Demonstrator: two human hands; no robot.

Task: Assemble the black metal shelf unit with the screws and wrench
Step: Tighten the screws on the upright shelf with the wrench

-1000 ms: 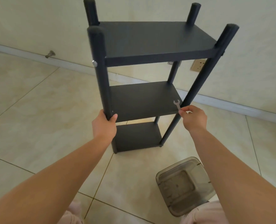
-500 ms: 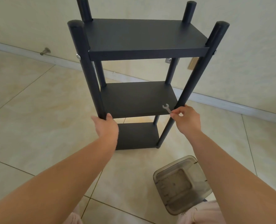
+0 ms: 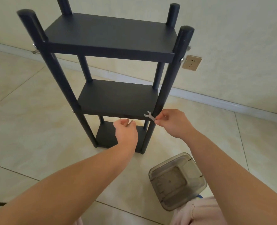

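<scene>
The black metal shelf unit (image 3: 111, 98) stands upright in the frame center with 3 shelves on 4 posts, so assembly looks nearly done; only tightening seems left. The right hand (image 3: 173, 122) pinches 1 small wrench (image 3: 150, 116) beside the middle shelf. The left hand (image 3: 126, 132) is loosely curled below; whether it holds something cannot be told. 4 screw heads show. 1 plastic container (image 3: 177, 181) lies lower right.

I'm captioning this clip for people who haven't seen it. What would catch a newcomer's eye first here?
The tall black metal shelf unit with three shelves and round posts stands on the pale tiled floor near the wall, filling the middle of the view. At its middle shelf's front right corner, the right hand pinches a small silver open-ended wrench, while the left hand reaches in below that shelf. A smoky translucent plastic container sits lower right.
</scene>
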